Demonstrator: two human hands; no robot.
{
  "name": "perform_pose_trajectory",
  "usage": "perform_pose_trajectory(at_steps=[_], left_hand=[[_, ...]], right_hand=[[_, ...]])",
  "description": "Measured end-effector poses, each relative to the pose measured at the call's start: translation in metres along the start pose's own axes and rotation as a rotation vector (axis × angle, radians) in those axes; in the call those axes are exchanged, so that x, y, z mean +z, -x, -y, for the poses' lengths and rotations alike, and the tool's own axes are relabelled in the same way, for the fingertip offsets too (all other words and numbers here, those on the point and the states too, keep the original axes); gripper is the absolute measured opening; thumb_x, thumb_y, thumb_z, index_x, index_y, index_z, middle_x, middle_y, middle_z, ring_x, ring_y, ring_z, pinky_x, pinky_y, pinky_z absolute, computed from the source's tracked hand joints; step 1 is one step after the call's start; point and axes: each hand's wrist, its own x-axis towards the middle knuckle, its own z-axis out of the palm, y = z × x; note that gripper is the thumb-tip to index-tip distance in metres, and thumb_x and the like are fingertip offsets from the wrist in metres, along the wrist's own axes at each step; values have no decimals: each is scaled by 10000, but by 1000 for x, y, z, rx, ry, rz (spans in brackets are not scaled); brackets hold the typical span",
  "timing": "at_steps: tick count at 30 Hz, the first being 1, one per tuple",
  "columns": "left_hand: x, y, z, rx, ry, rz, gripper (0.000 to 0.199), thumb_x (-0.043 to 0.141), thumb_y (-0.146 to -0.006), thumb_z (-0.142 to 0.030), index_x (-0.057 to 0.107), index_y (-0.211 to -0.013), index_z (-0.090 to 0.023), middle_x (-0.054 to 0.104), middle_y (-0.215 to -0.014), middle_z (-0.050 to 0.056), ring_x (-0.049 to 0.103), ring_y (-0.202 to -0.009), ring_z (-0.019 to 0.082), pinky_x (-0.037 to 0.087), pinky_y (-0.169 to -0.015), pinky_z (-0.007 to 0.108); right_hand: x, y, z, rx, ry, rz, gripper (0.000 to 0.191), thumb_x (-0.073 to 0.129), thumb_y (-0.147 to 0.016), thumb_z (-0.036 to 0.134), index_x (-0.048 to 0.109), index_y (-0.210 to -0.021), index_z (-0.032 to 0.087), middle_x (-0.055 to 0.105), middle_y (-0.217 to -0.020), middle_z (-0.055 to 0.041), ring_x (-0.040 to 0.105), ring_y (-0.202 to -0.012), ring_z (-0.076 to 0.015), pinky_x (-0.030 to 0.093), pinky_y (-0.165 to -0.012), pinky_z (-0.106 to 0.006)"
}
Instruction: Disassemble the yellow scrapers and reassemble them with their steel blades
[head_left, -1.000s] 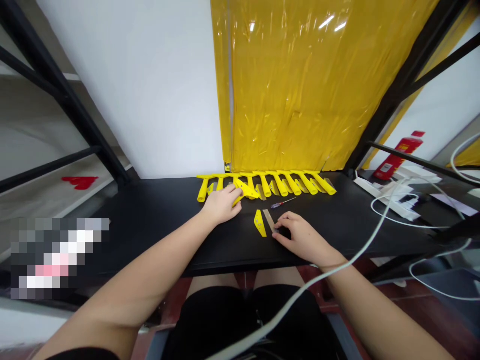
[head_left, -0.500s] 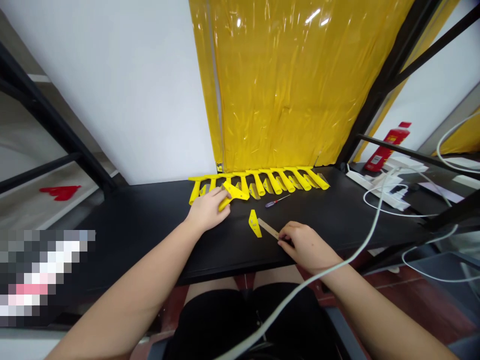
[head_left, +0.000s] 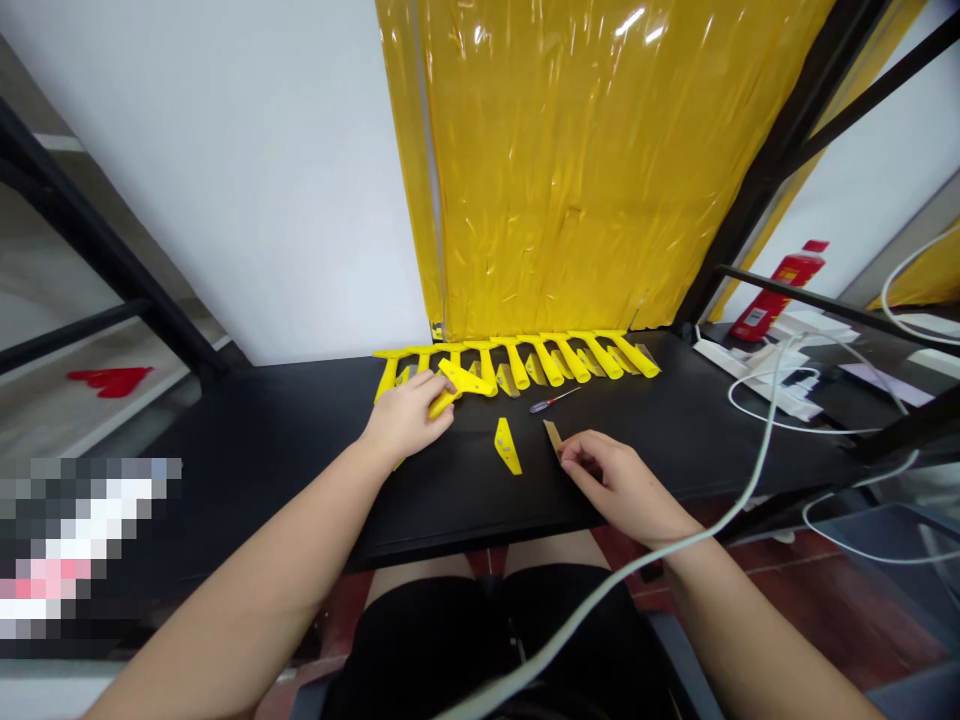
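Observation:
My left hand (head_left: 409, 415) is closed on a yellow T-shaped tool (head_left: 466, 380), in front of a row of similar yellow tools (head_left: 556, 368) with metal blades beside them. Between my hands a small yellow plate (head_left: 508, 447) lies on the black table. My right hand (head_left: 604, 470) pinches a flat metal blade (head_left: 553, 436), which is tilted, to the right of that plate. A small screwdriver (head_left: 541, 406) rests just in front of the row.
White cables (head_left: 739, 480) hang across my right forearm. White parts (head_left: 776, 385) and a red bottle (head_left: 780, 290) stand at the right. Black frame posts (head_left: 176, 340) rise at both sides, with a red piece (head_left: 112, 381) on the left shelf.
The metal blade has shifted away from the small yellow plate and turned more upright in my right hand. My left hand has moved slightly left with the yellow tool.

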Motion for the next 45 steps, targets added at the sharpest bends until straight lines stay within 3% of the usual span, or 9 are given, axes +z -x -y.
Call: perform_pose_trajectory(at_steps=[5,11,18,25,30,34,38,41,45], left_hand=[[1,-1,-1,13,6,11,226,593,-907,-327,683,-1097,-242,715,-1078,40,685,-898,239,503,-722,341],[-1,0,-2,17,19,13,227,583,-910,-340,680,-1093,-246,716,-1077,44,681,-893,242,496,-718,335],[-5,1,-3,0,82,-8,220,592,-898,-325,679,-1083,-244,702,-1063,44,654,-861,228,472,-710,328],[-4,1,-1,26,270,-18,192,635,-885,-320,683,-1050,-234,647,-921,20,589,-746,178,471,-708,315],[5,-2,-1,-14,476,-51,220,647,-907,-365,649,-1070,-217,601,-906,15,562,-668,140,497,-636,290],[6,-5,-26,-90,640,-61,292,648,-928,-421,589,-1112,-203,592,-945,22,579,-609,102,500,-559,251],[1,-12,-66,-196,1026,-68,307,757,-852,-386,577,-1011,-195,570,-947,10,555,-602,65,503,-569,220],[-3,-18,-88,-212,1009,-146,298,786,-834,-353,591,-1004,-205,589,-946,24,605,-735,115,476,-525,179],[-24,-6,-97,-205,980,-199,332,750,-882,-378,615,-1151,-236,613,-1191,90,658,-964,199,570,-579,224]], right_hand=[[14,-11,-4,21,-159,-78,76,617,-959,206,682,-920,217,760,-999,-56,714,-887,-205,533,-756,-314],[29,-20,4,-81,-75,-67,102,622,-954,167,694,-909,225,761,-981,-46,707,-882,-205,503,-716,-305],[35,-21,8,-133,-84,-45,121,632,-932,124,703,-913,220,748,-949,-42,704,-883,-203,527,-816,-328],[37,-19,11,-141,-121,-20,102,680,-879,124,695,-923,216,740,-942,-42,694,-879,-204,541,-834,-345],[36,-22,5,-86,-231,-96,91,703,-891,202,674,-977,210,711,-939,-44,681,-856,-199,555,-820,-350],[35,-37,4,-20,-465,-83,138,677,-953,333,667,-1011,208,704,-953,-53,688,-868,-194,572,-837,-349],[40,-58,14,-11,-758,54,323,714,-928,493,644,-1116,240,704,-1007,-54,698,-958,-204,579,-904,-374],[41,-71,24,-51,-874,143,402,746,-886,557,611,-1136,273,710,-1012,-38,701,-971,-206,574,-933,-387],[32,-80,28,-56,-907,179,335,728,-898,514,600,-1081,265,697,-939,-17,718,-887,-199,581,-888,-379]])
